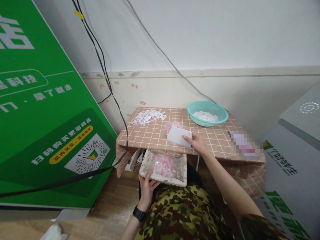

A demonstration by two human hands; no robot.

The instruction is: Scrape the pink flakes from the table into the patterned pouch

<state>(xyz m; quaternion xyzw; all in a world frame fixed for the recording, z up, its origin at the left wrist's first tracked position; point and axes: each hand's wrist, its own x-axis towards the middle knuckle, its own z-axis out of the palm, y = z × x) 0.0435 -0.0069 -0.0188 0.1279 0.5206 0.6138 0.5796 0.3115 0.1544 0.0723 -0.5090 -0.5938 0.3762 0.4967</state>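
My left hand point(148, 186) grips the near left edge of a whitish rectangular basket point(180, 181), holding it against the table's front edge. Pink and clear bits point(165, 165) lie inside it. In my right hand point(196, 142) is a flat white card point(178, 135), pinched at its right end and held low over the tabletop. Right behind the card sits a small heap of pink pieces point(172, 125), partly hidden by it. A pile of small white and pink pieces point(150, 116) lies at the table's back left.
A turquoise plastic basket point(191, 116) with white pieces stands at the back right of the checked tablecloth point(217, 143). A pixelated flat object point(243, 143) lies at the right edge. Black cables point(120, 110) hang at the left, before a green panel point(57, 110).
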